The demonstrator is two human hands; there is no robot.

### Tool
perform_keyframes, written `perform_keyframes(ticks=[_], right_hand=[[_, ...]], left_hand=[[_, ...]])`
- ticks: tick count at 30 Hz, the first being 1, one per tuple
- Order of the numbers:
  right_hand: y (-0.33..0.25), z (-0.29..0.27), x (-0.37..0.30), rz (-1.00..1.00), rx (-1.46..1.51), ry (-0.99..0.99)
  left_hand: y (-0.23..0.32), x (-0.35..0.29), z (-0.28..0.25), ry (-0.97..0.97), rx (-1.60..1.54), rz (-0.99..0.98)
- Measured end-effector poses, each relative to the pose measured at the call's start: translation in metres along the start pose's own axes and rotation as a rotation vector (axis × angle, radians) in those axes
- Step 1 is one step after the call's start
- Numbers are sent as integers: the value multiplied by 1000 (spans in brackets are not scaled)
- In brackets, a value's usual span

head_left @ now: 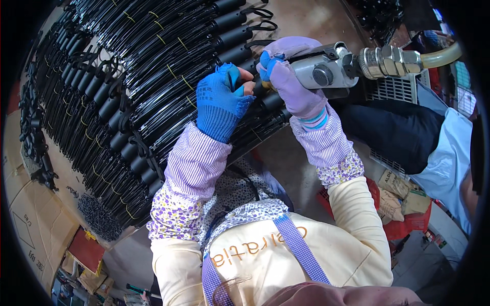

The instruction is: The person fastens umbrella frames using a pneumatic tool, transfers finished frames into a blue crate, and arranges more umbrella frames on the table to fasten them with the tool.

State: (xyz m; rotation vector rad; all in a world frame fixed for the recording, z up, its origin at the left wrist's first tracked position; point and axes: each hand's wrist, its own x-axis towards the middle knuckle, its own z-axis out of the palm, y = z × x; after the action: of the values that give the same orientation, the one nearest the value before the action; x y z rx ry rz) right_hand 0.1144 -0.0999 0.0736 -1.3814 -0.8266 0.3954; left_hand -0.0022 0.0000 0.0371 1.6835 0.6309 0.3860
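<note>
My right hand (295,84), in a lilac glove with blue on the fingers, is wrapped round a grey metal air tool (326,74). The tool's working end points left, toward my other hand. My left hand (220,104) wears a blue knit glove with bare fingertips showing. Its fingers are pinched together close to the tool's front end, and what lies between them is hidden. Below both hands run rows of black umbrella frames (168,66) with thin ribs and yellow ties. Their black cylindrical handles (229,40) carry wrist loops.
An air hose (441,55) leaves the tool to the right. Small dark screw-like pieces (100,217) lie heaped at the table's left. A red crate (408,227) with packets stands at the right. Another person's dark-clothed leg (393,130) is close on that side.
</note>
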Motion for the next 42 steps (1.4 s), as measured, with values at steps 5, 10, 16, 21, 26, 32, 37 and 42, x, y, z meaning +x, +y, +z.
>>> perform_keyframes(ticks=[5, 10, 16, 21, 26, 32, 37, 42], right_hand=[[3, -1, 0, -57, -12, -25], [-9, 6, 8, -26, 148, 59], [2, 8, 17, 3, 223, 138], [4, 20, 25, -140, 247, 178], [12, 22, 30, -124, 250, 174], [5, 26, 28, -79, 194, 211], [-1, 23, 25, -69, 75, 187], [2, 19, 29, -131, 83, 189]], left_hand=[[-1, 2, -2, -1, 110, 65], [-2, 20, -9, 32, 220, 208], [-11, 33, -5, 51, 396, 429], [-16, 34, -3, 60, 538, 552], [-16, 32, -1, 83, 578, 589], [-15, 30, -2, 55, 512, 569], [-1, 25, -4, 57, 448, 518], [-9, 23, -15, -28, 97, -71]])
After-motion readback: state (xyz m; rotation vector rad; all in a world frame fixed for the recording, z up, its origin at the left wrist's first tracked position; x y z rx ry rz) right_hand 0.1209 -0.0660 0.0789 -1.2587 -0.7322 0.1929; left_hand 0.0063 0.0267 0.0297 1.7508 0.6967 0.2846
